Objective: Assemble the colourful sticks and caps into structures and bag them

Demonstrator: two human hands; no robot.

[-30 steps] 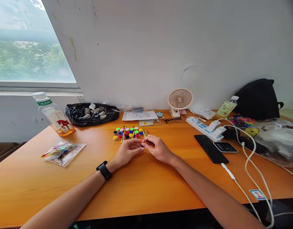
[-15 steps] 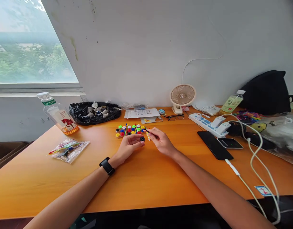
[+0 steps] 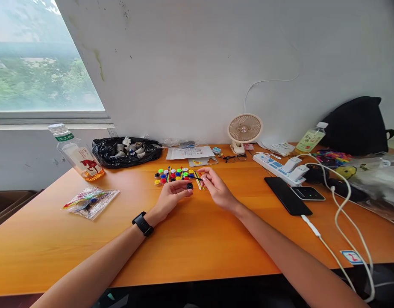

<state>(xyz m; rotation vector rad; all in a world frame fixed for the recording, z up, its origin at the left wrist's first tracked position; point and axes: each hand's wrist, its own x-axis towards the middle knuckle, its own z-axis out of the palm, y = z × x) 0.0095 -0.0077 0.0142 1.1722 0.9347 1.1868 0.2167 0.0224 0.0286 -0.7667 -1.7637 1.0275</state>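
Above the wooden tabletop (image 3: 171, 252), the left hand (image 3: 174, 194) and right hand (image 3: 218, 190) had been drawn apart since one second earlier; two separate pieces were thereby judged to be in use. A round black piece (image 3: 189, 186) was pinched by the left fingertips, its face turned viewerward; a thin dark stick (image 3: 197, 178) was grasped by the right, nearly level lengthwise, its free end pointed leftward.

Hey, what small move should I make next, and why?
Perhaps set the thin dark stick down by the colourful sticks: your right hand holds it close to them, while your left hand holds a small black round piece.
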